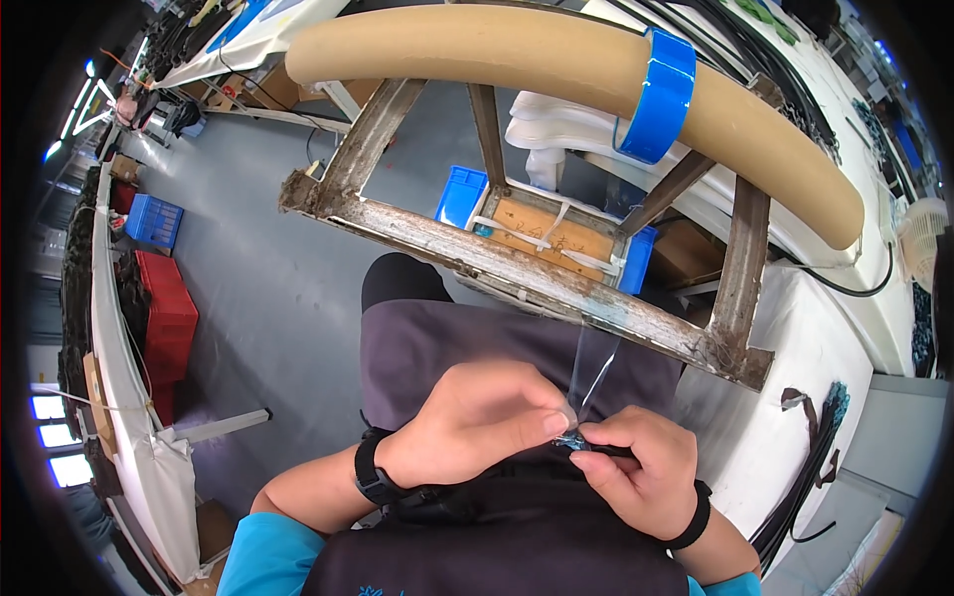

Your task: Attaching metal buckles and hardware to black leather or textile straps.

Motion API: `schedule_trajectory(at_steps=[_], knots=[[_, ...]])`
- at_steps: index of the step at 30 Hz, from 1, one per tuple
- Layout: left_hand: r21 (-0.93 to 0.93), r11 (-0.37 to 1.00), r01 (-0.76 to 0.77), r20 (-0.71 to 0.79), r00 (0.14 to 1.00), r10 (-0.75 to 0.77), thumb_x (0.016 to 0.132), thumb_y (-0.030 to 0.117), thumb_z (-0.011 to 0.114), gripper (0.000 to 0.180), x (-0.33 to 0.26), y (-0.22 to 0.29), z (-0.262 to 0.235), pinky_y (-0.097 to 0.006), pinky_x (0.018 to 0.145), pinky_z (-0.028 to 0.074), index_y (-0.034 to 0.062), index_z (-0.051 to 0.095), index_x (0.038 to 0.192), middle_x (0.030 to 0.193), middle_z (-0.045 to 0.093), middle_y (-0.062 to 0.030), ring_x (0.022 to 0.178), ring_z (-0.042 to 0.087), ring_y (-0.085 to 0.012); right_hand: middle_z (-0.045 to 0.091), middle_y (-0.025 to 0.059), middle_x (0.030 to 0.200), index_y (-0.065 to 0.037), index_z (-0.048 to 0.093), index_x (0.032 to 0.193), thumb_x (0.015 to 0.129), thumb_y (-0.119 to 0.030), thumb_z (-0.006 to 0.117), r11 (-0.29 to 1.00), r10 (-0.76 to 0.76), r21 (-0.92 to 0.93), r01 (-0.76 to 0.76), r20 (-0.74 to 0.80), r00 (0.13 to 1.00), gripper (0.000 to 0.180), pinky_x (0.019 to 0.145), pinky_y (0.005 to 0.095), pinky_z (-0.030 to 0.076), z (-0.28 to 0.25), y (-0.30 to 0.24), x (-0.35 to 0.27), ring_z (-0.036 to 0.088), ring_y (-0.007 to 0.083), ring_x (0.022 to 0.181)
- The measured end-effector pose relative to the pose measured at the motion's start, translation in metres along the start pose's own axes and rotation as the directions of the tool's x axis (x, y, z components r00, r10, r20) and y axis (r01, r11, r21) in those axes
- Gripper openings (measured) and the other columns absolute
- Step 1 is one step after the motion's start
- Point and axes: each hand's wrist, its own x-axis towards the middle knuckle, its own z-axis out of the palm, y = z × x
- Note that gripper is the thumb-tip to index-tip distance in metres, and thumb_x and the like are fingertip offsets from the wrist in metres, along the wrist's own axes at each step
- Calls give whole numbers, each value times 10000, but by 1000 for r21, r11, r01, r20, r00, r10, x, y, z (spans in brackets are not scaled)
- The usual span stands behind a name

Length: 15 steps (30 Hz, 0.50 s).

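My left hand (487, 422) is closed, thumb and forefinger pinching the lower end of a clear plastic strip (593, 372). That strip rises from my fingers towards the worn metal frame (517, 260) in front of me. Close beside it, my right hand (641, 462) is closed in a pinch on a small dark cord with a shiny teal end (571, 440). The fingertips of both hands nearly meet there, over my dark apron (437, 348). Most of the cord is hidden by my right fingers.
A long tan cardboard tube (477, 40) lies across the frame, with a blue tape ring (658, 94) around it. Beneath are blue bins (462, 196). On the white table (730, 397) at right lies a bundle of dark cords (810, 477). Red crates (164, 318) stand left.
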Motion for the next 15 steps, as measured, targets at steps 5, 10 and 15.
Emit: schedule_trajectory(at_steps=[5, 10, 15], knots=[[23, 1000, -7, 26, 1000, 6, 885, -9, 581, 70, -2, -1, -1, -264, 739, 491, -37, 628, 928, 891, 635, -104, 822, 604, -134, 598, 48, 627, -10, 610, 800, 813, -104, 704, 966, 184, 171, -196, 83, 979, 134, 437, 236, 402, -5, -6, 6, 542, 100, 504], [68, 997, -28, 16, 1000, 27, 888, 3, 582, 78, -3, -2, -2, -251, 714, 482, -36, 638, 926, 869, 641, -104, 790, 599, -127, 523, -8, 549, -2, 593, 770, 890, -153, 634, 827, 365, 359, -432, 241, 899, 197, 435, 222, 344, -8, -2, 4, 447, 30, 504], [54, 998, -30, 4, 1000, 30, 870, -15, 602, 67, -5, -3, -2, -250, 708, 486, -39, 638, 921, 876, 647, -106, 792, 604, -124, 506, -35, 563, -20, 581, 742, 943, -250, 556, 585, 504, 459, -669, 440, 743, 306, 463, 208, 313, -12, -1, 11, 394, 25, 508]])
